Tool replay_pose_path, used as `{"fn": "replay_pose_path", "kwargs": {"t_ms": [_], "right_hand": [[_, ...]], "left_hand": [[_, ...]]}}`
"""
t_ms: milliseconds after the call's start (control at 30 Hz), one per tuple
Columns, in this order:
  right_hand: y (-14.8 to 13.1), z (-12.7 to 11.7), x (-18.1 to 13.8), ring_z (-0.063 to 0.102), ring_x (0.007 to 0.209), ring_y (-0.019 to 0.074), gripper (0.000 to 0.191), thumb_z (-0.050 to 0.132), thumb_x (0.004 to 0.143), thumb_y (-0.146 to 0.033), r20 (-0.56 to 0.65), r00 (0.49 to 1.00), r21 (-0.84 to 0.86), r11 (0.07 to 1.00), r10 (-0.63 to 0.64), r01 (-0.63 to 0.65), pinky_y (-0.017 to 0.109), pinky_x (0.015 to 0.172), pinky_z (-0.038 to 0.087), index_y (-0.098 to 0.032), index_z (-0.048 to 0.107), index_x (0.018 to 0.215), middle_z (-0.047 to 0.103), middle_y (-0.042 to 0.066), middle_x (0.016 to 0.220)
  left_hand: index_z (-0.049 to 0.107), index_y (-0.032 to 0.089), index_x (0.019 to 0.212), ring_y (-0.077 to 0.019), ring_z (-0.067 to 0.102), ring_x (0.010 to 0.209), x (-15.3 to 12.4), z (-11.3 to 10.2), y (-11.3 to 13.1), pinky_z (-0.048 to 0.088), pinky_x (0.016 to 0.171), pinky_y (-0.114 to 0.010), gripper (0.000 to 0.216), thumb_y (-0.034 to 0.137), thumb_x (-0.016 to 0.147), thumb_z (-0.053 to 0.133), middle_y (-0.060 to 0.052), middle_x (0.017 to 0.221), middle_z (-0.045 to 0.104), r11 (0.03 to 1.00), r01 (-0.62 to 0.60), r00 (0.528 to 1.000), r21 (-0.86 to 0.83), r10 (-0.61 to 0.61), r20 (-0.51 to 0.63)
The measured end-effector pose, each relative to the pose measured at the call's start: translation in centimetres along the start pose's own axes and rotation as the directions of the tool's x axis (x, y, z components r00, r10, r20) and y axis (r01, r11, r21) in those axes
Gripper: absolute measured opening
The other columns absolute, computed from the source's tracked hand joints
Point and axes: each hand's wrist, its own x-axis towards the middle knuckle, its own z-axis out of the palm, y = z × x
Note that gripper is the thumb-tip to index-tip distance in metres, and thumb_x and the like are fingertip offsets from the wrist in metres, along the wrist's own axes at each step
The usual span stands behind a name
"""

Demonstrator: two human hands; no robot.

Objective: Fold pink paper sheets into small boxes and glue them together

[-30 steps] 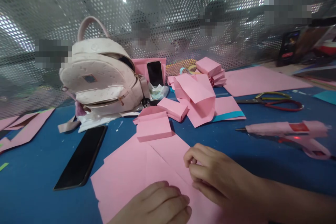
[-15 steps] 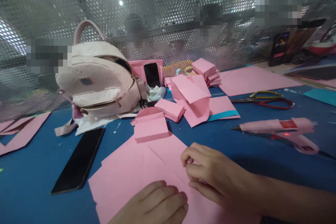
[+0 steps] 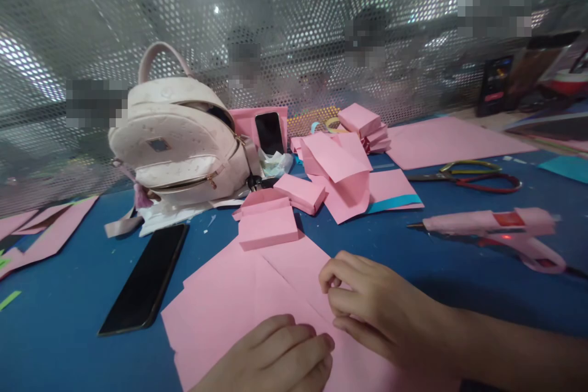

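Observation:
Large pink paper (image 3: pixel 220 303) lies in front of me, a crease line running across it. My left hand (image 3: pixel 280 352) rests on its lower part, fingers bent and pressed together, their tips turned down out of sight. Over the right side of the paper is my right hand (image 3: pixel 362 303), fingers curled in and thumb close below them. Whatever either hand pinches, if anything, is hidden. A folded pink paper box (image 3: pixel 269 226) stands at the paper's far edge, just beyond my hands.
A black phone (image 3: pixel 144 282) lies left, below a pale pink backpack (image 3: pixel 179 135). Beyond are more folded pink pieces (image 3: pixel 337 162). On the right are scissors (image 3: pixel 482 177) and a pink glue gun (image 3: pixel 491 223) with a red light. A perforated metal screen (image 3: pixel 294 24) rises behind the blue table (image 3: pixel 55 312).
The whole view has shifted slightly, so things sit a little further right. Both hands keep nearly the same pose on the pink paper.

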Motion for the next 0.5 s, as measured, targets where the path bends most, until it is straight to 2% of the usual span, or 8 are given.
{"fn": "replay_pose_path", "kwargs": {"t_ms": [100, 333, 500], "right_hand": [[0.02, 0.03, -0.12, 0.048, 0.094, 0.0201, 0.009, 0.052, 0.091, -0.013, 0.003, 1.000, -0.009, 1.000, -0.004, 0.004, 0.035, 0.079, 0.038, -0.020, 0.051, 0.085, 0.057, 0.003, 0.105], [0.22, 0.22, -0.04, 0.048, 0.093, 0.0200, 0.008, 0.052, 0.092, -0.014, -0.022, 1.000, -0.017, 1.000, -0.019, 0.019, 0.035, 0.078, 0.038, -0.019, 0.052, 0.086, 0.057, 0.003, 0.105], [0.18, 0.22, 0.06, 0.048, 0.092, 0.0199, 0.009, 0.052, 0.091, -0.012, -0.024, 1.000, -0.017, 1.000, -0.019, 0.019, 0.034, 0.076, 0.038, -0.019, 0.051, 0.085, 0.057, 0.004, 0.105]], "left_hand": [[0.070, 0.018, 0.105, -0.0103, 0.069, 0.094, 0.11, -0.19, -0.01, 0.053, 0.090, -0.025, 0.016, 0.013, 0.099, 0.055, 0.004, 0.114, 0.074, 1.000, -0.025, 0.999, 0.019, 0.024, 0.035], [0.070, 0.018, 0.103, -0.0100, 0.066, 0.098, -0.49, 0.53, 0.08, 0.048, 0.098, -0.026, 0.015, 0.014, 0.097, 0.058, 0.004, 0.114, 0.074, 1.000, -0.007, 1.000, 0.026, 0.008, -0.005], [0.071, 0.018, 0.102, -0.0100, 0.065, 0.098, -0.53, 0.67, 0.10, 0.049, 0.096, -0.026, 0.015, 0.014, 0.097, 0.058, 0.004, 0.114, 0.073, 1.000, -0.015, 1.000, 0.022, 0.015, -0.010]]}}
